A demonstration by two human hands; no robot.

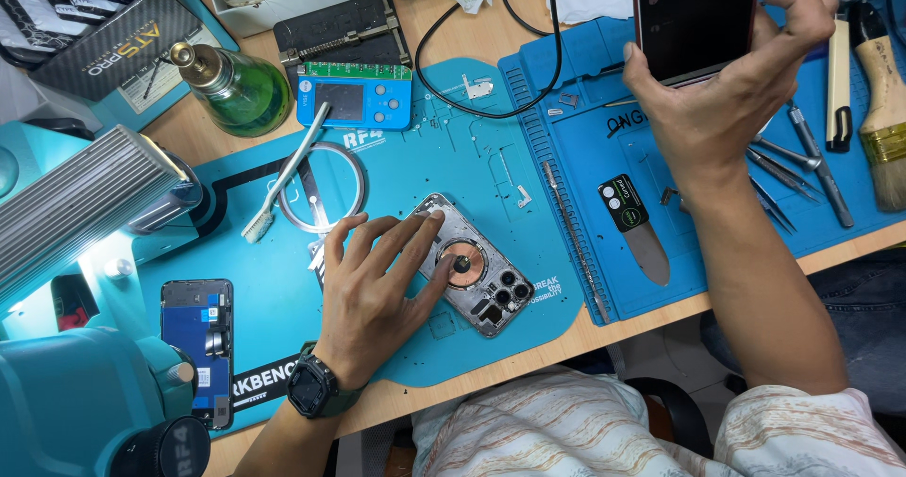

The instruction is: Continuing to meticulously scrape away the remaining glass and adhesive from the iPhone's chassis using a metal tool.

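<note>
left hand spread flat on phone back housing mid-mat; right hand gripping raised phone; green liquid in flask.

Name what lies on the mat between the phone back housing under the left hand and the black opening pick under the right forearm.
In the head view, between the phone back housing and the black opening pick, a long thin metal ruler-like strip lies along the seam of the two blue mats.

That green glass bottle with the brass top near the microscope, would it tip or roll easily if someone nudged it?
Probably not easily. The green bottle has a wide, cone-shaped base and narrow neck, so it likely sits steady. Being glass with liquid inside, it is probably heavy for its size and breakable. It would likely slide on the blue mat only reluctantly.
</note>
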